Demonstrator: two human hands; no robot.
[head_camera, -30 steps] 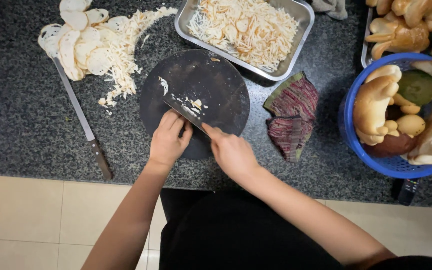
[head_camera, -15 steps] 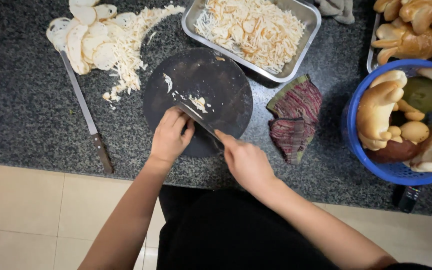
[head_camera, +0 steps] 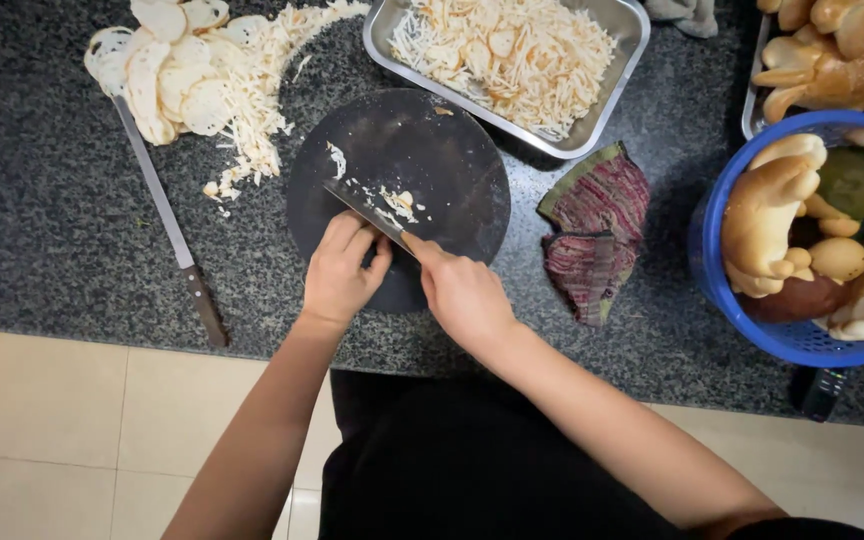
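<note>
Dark round board (head_camera: 422, 150) sits mid-counter, a few pale shreds (head_camera: 392, 203) near its centre. Knife (head_camera: 357, 204) lies across it, blade running toward 10 o'clock. Right hand (head_camera: 462, 290) grips the handle, fingers wrapped tight around it. Left hand (head_camera: 340, 270) presses on the blade's spine, fingers curled together. Tray (head_camera: 607, 95) of shreds at 1 o'clock; second knife (head_camera: 167, 225) at 9; cloth (head_camera: 592, 235) at 3.
</note>
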